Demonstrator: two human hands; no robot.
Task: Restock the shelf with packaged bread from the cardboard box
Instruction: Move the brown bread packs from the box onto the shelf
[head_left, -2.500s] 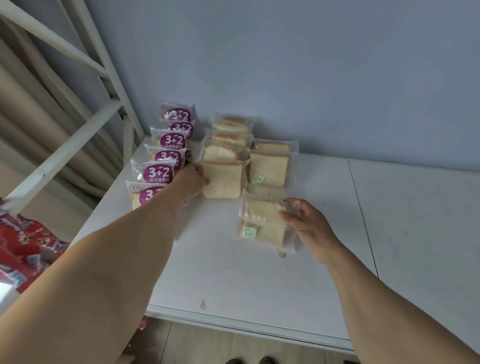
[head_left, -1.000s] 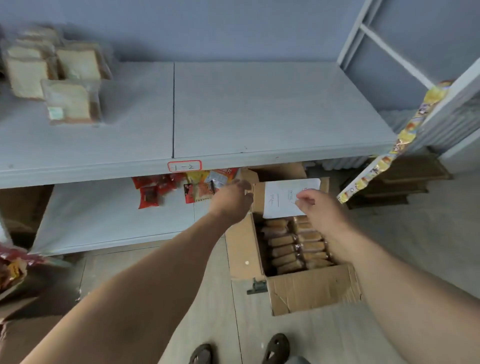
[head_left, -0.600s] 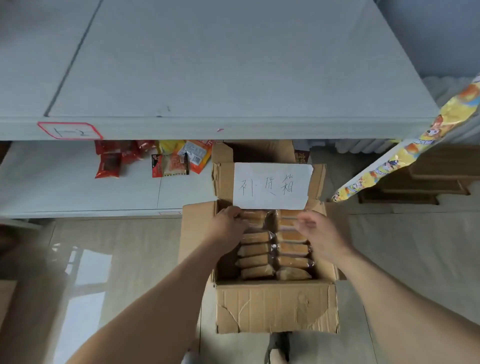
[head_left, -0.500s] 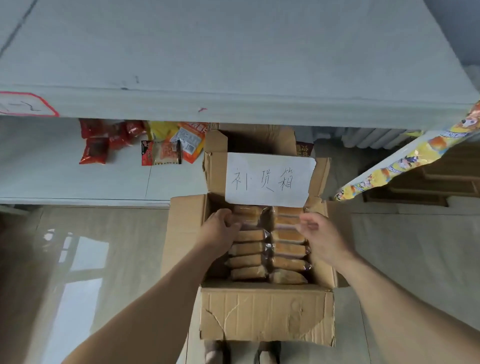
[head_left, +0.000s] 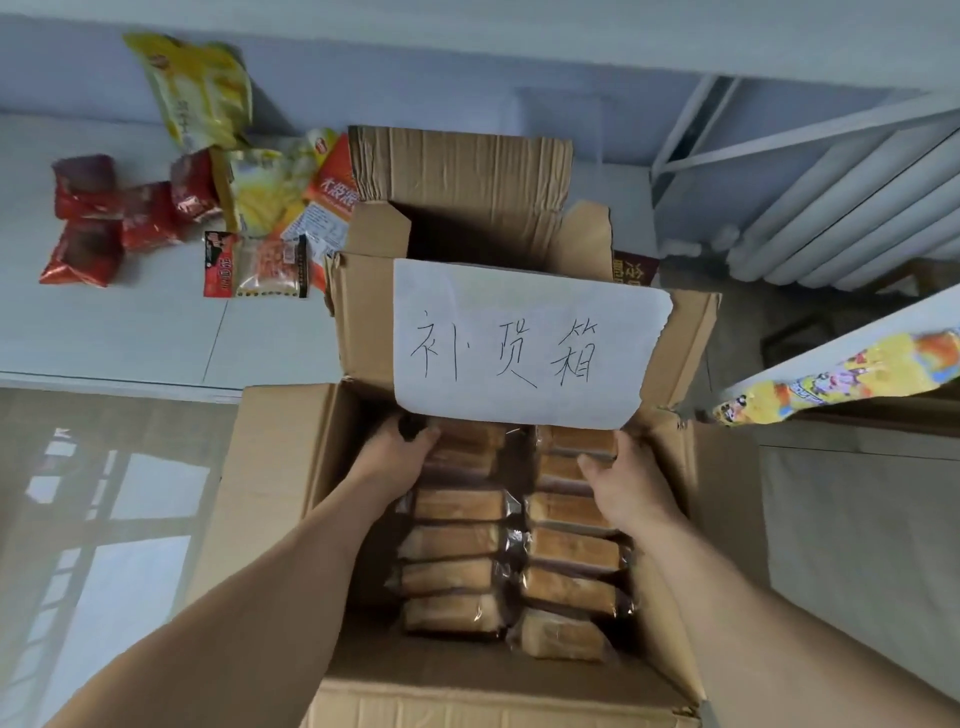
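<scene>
- Snack packets in red foil (head_left: 85, 223) lie at the far left on the low white shelf board (head_left: 130, 332), and just right of them are yellow crinkled bags (head_left: 200, 85) and an orange-and-white packet (head_left: 330, 205).
- My left hand (head_left: 397, 457) is inside the open brown cardboard box (head_left: 270, 499), at the far end of the left row. Its fingers are curled over the edge of the top clear-wrapped bread package (head_left: 465, 449) and grip it.
- Two rows of the same wrapped brown bread slices (head_left: 457, 543) stand side by side in the box, from the near wall up to my hands.
- A white paper sheet with black handwritten characters (head_left: 524, 340) is fixed on the raised back flap, just above both hands.
- My right hand (head_left: 631, 486) rests on the far end of the right row; the thumb and fingers press on a wrapped package (head_left: 563, 467) there. If they fully close around it, I cannot tell.
- A strip of yellow cartoon-printed wrapper (head_left: 836, 382) hangs along a white frame bar at the right, and behind it is a white ribbed radiator (head_left: 852, 208).
</scene>
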